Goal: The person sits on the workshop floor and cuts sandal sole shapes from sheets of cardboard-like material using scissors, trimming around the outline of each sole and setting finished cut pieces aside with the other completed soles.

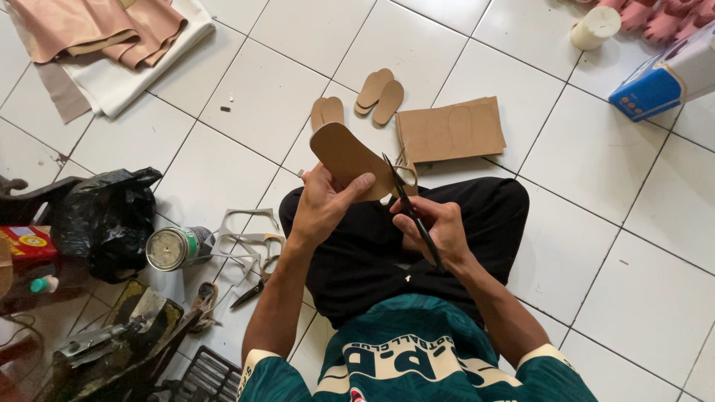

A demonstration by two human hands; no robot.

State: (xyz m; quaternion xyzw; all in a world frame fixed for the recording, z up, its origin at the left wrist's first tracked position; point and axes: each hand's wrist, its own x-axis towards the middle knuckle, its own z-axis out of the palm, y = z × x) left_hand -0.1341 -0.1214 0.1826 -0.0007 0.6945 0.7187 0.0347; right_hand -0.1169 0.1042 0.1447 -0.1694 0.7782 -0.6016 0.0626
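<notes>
1. Fingers (356, 184) of left hand (324, 205) grip tan sole-shaped cardboard cutout (346, 155), held above lap.
2. Right hand (436, 227) closed around black-handled scissors (408, 205), blades at cutout's edge.
3. Marked brown cardboard sheet (450, 130) lies on white tiled floor (633, 246), just beyond knees.

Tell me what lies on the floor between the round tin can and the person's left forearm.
In the head view, pale offcut strips lie between the tin can and the left forearm, with dark pliers just below them.

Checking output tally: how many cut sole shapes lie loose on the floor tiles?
4: pair of soles stacked ahead, another pair left of it. A fifth sole is in the left hand. Stacks may hide more.
</notes>
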